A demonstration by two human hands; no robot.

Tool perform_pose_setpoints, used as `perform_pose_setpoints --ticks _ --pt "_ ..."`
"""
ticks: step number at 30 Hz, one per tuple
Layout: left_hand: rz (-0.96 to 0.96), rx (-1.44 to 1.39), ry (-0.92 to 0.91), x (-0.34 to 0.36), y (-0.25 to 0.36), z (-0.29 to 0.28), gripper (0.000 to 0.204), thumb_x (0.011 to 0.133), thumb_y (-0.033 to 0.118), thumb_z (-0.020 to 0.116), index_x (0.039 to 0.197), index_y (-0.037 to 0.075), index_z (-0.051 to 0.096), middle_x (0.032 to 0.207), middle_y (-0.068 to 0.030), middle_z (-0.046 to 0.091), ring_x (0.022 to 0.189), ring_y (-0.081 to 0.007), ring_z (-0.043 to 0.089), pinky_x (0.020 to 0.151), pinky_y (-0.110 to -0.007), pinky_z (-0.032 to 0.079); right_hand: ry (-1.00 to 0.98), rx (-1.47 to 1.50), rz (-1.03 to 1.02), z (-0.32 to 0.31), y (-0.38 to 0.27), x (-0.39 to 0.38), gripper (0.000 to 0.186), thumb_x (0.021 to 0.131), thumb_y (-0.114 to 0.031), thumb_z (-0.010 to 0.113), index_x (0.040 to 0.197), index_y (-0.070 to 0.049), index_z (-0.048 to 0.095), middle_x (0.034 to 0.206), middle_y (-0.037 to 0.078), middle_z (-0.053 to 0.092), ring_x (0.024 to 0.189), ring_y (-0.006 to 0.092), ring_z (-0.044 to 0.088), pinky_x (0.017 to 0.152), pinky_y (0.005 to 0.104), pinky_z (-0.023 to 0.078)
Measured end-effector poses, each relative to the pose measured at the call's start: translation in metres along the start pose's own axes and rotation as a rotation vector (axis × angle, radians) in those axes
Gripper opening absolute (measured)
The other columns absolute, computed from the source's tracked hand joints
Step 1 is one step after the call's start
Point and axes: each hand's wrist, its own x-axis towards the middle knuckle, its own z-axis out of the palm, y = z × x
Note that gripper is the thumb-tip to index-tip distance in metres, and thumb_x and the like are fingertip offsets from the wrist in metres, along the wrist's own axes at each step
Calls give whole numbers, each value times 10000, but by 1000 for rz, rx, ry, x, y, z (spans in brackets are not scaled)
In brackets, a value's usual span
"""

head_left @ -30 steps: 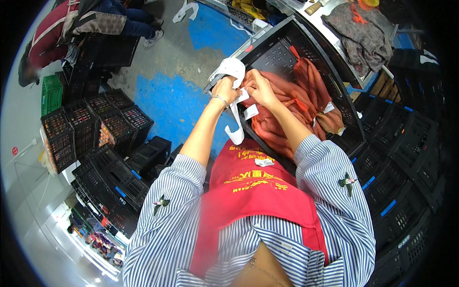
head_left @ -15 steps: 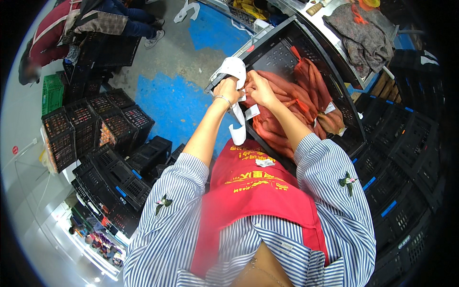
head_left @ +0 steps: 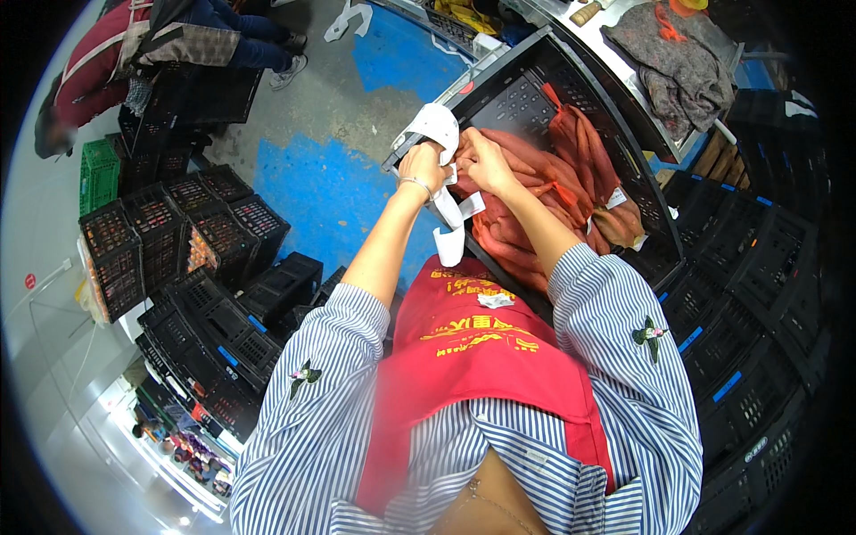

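Observation:
A roll of white labels (head_left: pixel 435 120) is in my left hand (head_left: pixel 421 168), whose fingers are closed on it. Its loose strip (head_left: pixel 450 247) hangs down and curls above my red apron. Close beside it, my right hand (head_left: pixel 489 168) is closed in a pinch at the edge of the red mesh bags; what its fingers grip is hidden. A small white label shows between the two hands. The long red mesh bags (head_left: pixel 580 147), several with white tags (head_left: pixel 615 199), lie heaped in a black plastic crate (head_left: pixel 513 102).
Black crates are stacked on the right (head_left: pixel 731 259) and on the left (head_left: pixel 214 312). A grey cloth (head_left: pixel 673 67) lies on the table beyond the crate. At the far left, another person (head_left: pixel 98 62) bends over dark crates, near a green crate (head_left: pixel 98 174).
The loose end of the label strip has swung slightly to the right and up. Both hands stay nearly in place, with the right fingers shifting a little.

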Motion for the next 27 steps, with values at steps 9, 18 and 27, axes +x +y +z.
perform_pose_setpoints --ticks 9,18,27 --pt "13 57 98 -6 3 0 304 723 190 796 978 39 729 922 -222 696 905 -400 665 798 -471 517 20 -50 -25 1 8 5 245 757 93 612 968 33 502 795 124 644 738 185 677 675 318 527" --pt "27 133 129 -1 1 11 320 753 249 788 1012 74 721 921 -204 698 908 -402 659 770 -481 513 50 -74 -16 -1 -5 3 258 696 47 674 901 23 518 779 154 652 706 246 676 654 351 522" --pt "282 -100 376 -20 -22 9 174 803 163 716 942 57 711 850 -183 694 818 -381 672 695 -432 519 118 -74 -153 3 -1 -2 226 701 51 680 879 8 548 826 154 592 707 262 661 653 363 513"
